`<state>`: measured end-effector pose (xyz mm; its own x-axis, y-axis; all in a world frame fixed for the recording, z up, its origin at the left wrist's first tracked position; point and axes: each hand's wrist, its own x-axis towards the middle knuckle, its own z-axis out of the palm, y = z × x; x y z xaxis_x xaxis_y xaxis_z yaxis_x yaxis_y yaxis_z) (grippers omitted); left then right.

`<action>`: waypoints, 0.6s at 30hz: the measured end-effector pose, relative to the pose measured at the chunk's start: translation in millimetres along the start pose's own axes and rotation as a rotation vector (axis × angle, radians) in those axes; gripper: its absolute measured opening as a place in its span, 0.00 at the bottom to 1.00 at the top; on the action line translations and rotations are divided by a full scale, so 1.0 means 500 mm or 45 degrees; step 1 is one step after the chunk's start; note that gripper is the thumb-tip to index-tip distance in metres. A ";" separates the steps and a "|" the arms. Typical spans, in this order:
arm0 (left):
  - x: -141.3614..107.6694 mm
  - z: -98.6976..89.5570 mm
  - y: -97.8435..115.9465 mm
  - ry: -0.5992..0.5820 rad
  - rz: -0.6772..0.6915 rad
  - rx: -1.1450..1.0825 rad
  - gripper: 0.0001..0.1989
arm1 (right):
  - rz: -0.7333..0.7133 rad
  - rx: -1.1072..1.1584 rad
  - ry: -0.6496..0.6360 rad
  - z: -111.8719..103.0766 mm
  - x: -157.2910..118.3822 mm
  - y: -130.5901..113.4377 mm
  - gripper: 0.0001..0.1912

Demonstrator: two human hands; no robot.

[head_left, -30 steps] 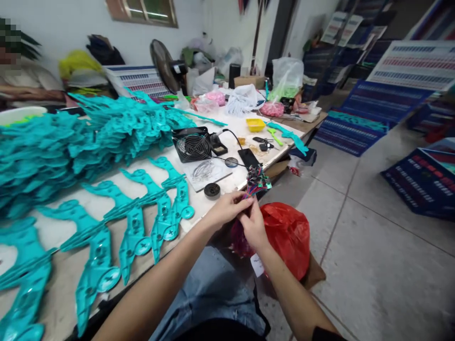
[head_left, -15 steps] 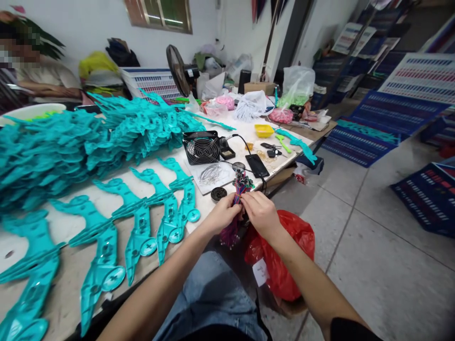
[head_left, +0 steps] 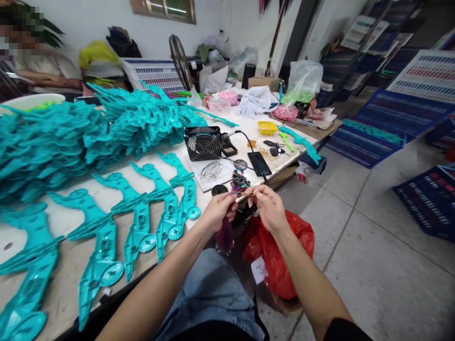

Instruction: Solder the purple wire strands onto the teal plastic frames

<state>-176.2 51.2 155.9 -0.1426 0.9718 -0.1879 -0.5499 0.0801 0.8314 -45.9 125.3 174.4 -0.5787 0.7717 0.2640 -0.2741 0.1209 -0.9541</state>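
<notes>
A bundle of thin red, blue and purple wires (head_left: pixel 225 236) hangs at the table's front edge, its upper end with small dark and green parts (head_left: pixel 239 181) lying by the edge. My left hand (head_left: pixel 221 210) is closed on the wires near that upper end. Just to its right, my right hand (head_left: pixel 268 206) pinches a thin yellowish strand, possibly a rubber band, which stretches between the two hands. A small round dark tin (head_left: pixel 219 190) sits on the table behind my left hand.
Several turquoise plastic parts (head_left: pixel 103 241) lie in a row at the left, before a large pile (head_left: pixel 46 147). A small black fan (head_left: pixel 203 146), phone (head_left: pixel 259 163) and yellow tray (head_left: pixel 267 127) stand behind my hands. A red bag (head_left: pixel 289 255) is below right. A person (head_left: pixel 50 71) sits back left.
My hands have moved apart, the right one a little to the right, and a thin strand now spans between them. The lower wires have swung slightly left.
</notes>
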 end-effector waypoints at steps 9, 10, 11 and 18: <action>-0.028 -0.046 0.020 -0.009 -0.071 0.191 0.14 | -0.037 -0.679 -0.106 -0.081 -0.005 -0.035 0.05; -0.027 -0.043 0.013 0.001 -0.034 0.333 0.14 | -0.132 -0.713 -0.086 -0.082 0.003 -0.043 0.04; -0.026 -0.038 0.005 0.003 0.024 0.502 0.14 | -0.207 -0.736 -0.094 -0.080 0.015 -0.050 0.04; -0.052 -0.014 -0.023 -0.083 0.358 1.284 0.12 | 0.436 -0.445 -0.260 -0.072 0.109 -0.004 0.04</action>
<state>-171.8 23.5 147.8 -0.0974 0.9918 0.0833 0.4415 -0.0319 0.8967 -49.4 189.5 185.6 -0.7378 0.6701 -0.0819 0.2089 0.1113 -0.9716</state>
